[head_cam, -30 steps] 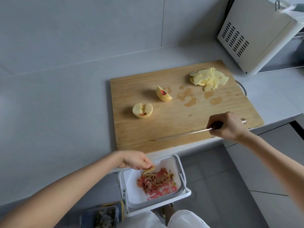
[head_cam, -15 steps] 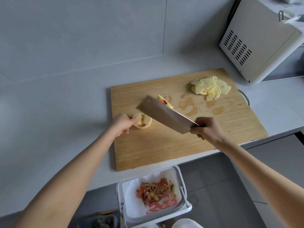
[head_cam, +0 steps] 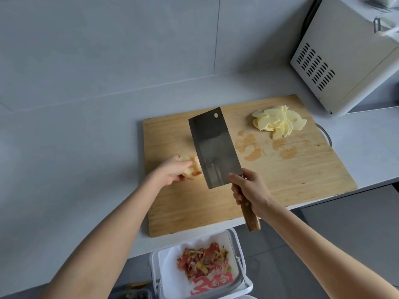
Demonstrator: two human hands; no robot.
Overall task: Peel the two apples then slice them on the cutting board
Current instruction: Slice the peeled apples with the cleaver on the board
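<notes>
1. Gripping apple piece (head_cam: pixel 195 167) with left hand (head_cam: pixel 170 172) at nine o'clock of cutting board (head_cam: pixel 302 180), steadying it.
2. Clenching cleaver (head_cam: pixel 213 147) handle in right hand (head_cam: pixel 250 190), blade poised beside fruit.
3. Keeping slices (head_cam: pixel 278 123) at one o'clock, clear.

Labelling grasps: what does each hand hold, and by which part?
Right hand grips the cleaver by its wooden handle, up at the blade. Left hand holds an apple piece by its left side.

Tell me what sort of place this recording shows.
Most likely a home kitchen: a wooden cutting board with apple slices on a grey counter, a white oven-like appliance at the back, and a bin of peelings below the counter edge.
</notes>
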